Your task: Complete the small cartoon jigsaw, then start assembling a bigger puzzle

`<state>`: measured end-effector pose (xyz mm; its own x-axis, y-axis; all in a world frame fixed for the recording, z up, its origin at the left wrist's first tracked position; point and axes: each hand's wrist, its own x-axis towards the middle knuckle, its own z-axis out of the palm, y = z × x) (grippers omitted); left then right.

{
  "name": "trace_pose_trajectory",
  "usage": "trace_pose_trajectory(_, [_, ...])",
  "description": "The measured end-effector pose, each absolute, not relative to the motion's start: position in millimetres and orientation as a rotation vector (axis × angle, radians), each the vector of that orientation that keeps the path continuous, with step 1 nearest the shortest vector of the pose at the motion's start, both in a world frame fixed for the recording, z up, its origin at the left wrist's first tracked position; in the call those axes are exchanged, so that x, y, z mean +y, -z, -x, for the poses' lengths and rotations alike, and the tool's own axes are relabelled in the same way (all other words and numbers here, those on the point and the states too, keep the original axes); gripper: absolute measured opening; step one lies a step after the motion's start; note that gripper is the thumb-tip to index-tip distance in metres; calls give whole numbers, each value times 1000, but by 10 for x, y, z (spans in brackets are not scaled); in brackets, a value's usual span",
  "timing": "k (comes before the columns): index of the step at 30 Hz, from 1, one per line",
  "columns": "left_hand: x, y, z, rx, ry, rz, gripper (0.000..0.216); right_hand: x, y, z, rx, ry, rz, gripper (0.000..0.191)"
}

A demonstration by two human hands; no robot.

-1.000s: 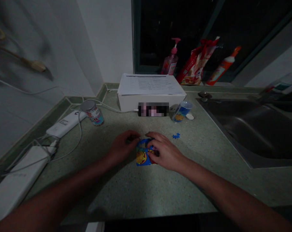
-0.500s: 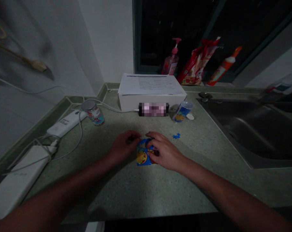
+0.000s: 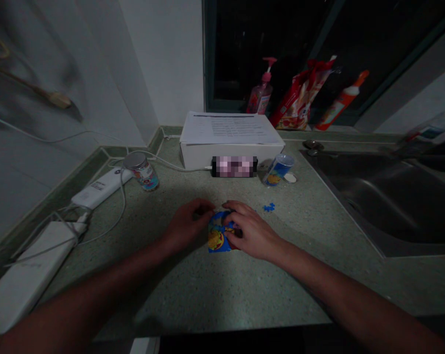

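A small blue snack packet (image 3: 217,239) with a yellow and red printed picture lies on the speckled green countertop (image 3: 208,295), just in front of me. My left hand (image 3: 187,226) grips its upper left edge with curled fingers. My right hand (image 3: 250,231) is curled over its right side and hides much of the print. The two hands nearly touch above the packet. A few small blue pieces (image 3: 268,207) lie on the counter to the right of my right hand.
Behind the hands stand a white box (image 3: 232,157) topped by printed paper (image 3: 230,128), a tin can (image 3: 142,172) and a tipped blue can (image 3: 277,169). White power strips (image 3: 99,188) and cables lie at left. A steel sink (image 3: 377,201) lies at right.
The view has shifted slightly. Both hands stay on the packet in nearly the same place.
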<state>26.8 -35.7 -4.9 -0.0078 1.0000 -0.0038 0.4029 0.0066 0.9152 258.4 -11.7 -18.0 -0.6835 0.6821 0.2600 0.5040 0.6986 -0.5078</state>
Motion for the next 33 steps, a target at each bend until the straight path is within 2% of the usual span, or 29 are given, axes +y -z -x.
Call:
trace_pose_trajectory(28, [-358, 66, -268, 1502, -1015, -1522, 19, -118, 165, -2600, -2480, -567, 904, 21])
trace_pose_trajectory(33, [-355, 88, -256, 1489, -1025, -1525, 20, -121, 90, -2631, -2494, -492, 782, 28])
